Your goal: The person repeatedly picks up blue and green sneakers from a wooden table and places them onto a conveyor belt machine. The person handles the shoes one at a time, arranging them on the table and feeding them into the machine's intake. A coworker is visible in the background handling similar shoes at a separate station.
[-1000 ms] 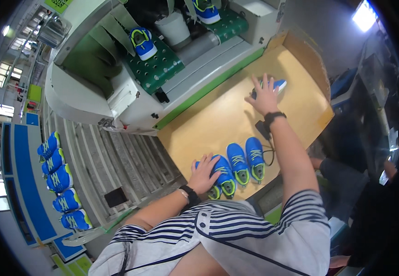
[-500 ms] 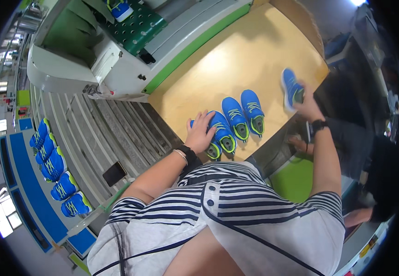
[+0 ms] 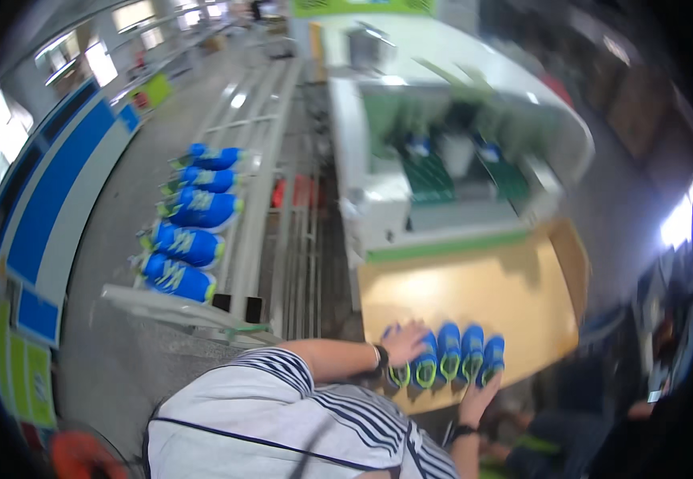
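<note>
A row of several blue sneakers with lime-green laces and collars stands on the tan tabletop (image 3: 458,279), toes pointing away from me. My left hand (image 3: 406,343) lies over the leftmost sneaker (image 3: 399,375), fingers stretched out and slightly blurred, reaching toward the sneaker beside it (image 3: 425,369). At the other end of the row, my right hand (image 3: 480,397) holds the rightmost sneaker (image 3: 493,355) by its heel. That sneaker stands close beside its neighbour (image 3: 472,347).
Behind the tabletop stands a white and green machine (image 3: 450,215) with dark green perforated plates. More blue sneakers (image 3: 194,207) line a slatted metal rack (image 3: 262,160) at left, with a dark phone-like object (image 3: 255,310) near its end. Another person's arm shows at lower right.
The view has swung left and up. My right hand has brought its sneaker from the right side of the tabletop to the row's right end. My left hand stays on the left sneakers.
</note>
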### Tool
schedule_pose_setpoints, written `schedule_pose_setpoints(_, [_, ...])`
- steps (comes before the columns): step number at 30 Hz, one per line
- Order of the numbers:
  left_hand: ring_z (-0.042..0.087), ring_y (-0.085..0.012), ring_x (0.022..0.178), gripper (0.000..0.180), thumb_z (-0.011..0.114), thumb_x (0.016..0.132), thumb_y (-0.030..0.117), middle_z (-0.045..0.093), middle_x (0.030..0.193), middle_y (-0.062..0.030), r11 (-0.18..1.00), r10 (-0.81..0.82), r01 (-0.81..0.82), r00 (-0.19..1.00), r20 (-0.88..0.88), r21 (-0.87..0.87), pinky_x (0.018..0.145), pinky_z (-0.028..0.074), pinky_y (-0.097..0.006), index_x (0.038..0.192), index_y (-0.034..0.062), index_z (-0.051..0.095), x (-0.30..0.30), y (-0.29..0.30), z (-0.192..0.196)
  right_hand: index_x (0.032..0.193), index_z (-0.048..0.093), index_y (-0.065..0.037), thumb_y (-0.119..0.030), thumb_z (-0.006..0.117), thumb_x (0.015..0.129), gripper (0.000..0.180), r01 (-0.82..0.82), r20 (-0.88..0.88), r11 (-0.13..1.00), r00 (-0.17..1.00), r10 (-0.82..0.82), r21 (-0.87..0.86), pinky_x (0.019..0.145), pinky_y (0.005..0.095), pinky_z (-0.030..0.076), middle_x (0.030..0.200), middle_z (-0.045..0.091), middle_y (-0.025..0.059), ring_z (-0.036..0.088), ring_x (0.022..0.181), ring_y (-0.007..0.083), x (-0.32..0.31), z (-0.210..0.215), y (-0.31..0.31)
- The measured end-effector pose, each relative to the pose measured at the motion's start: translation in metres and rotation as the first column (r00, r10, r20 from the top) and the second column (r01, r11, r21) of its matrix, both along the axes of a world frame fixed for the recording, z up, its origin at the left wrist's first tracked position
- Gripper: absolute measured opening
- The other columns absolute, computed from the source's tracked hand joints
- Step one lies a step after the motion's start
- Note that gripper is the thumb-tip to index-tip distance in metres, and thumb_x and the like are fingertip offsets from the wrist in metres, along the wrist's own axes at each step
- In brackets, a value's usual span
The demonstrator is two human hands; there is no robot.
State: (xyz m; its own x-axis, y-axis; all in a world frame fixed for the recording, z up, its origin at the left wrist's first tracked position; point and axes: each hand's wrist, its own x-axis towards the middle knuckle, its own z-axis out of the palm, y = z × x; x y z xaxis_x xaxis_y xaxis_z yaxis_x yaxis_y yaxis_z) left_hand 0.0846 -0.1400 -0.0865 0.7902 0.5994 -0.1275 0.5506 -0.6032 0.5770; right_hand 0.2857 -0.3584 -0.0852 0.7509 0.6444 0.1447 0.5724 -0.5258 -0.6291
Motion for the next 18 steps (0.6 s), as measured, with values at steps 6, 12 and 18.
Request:
schedule_pose_setpoints(6, [0.020,-0.0405,0.149,0.060,0.055,0.096,0.036,0.020,0.163,-0.0169,0.974,-0.225,0.220,0.963,0.150,0.053,0.110,0.027,-0.065,0.151,0.0169,0.037,-0.050,-0.026,0.027,0.156,0.015,0.003,-0.006,0.048,0.094,0.070,-0.089,0.001,0.966,0.996,0.092,-0.243,0.120,0.0483,0.022,0.159,0.003,0.0348,0.016,0.147,0.0495,-0.053,-0.035,-0.024])
schedule_pose_setpoints(12, [0.014,-0.0467,0.149,0.080,0.064,0.092,0.034,0.004,0.166,-0.0181,0.921,-0.388,0.388,0.922,-0.014,0.033,0.112,0.027,-0.066,0.158,0.0349,0.018,-0.076,-0.026,0.017,0.153,0.019,0.007,-0.032,0.062,0.091,0.085,-0.140,0.010,0.851,0.986,0.168,-0.507,0.118,0.0480,0.027,0.159,0.007,0.0340,0.017,0.147,0.0486,-0.066,-0.067,-0.044])
schedule_pose_setpoints(18, [0.008,-0.0454,0.151,0.093,0.072,0.084,0.033,-0.001,0.165,-0.0184,0.907,-0.418,0.420,0.906,-0.068,0.020,0.109,0.030,-0.068,0.158,0.0390,0.015,-0.080,-0.018,0.017,0.151,0.022,0.008,-0.052,0.079,0.074,0.113,-0.182,-0.136,0.732,0.983,0.123,-0.656,0.109,0.0413,0.042,0.158,0.011,0.0342,0.032,0.144,0.0406,-0.074,-0.023,-0.010])
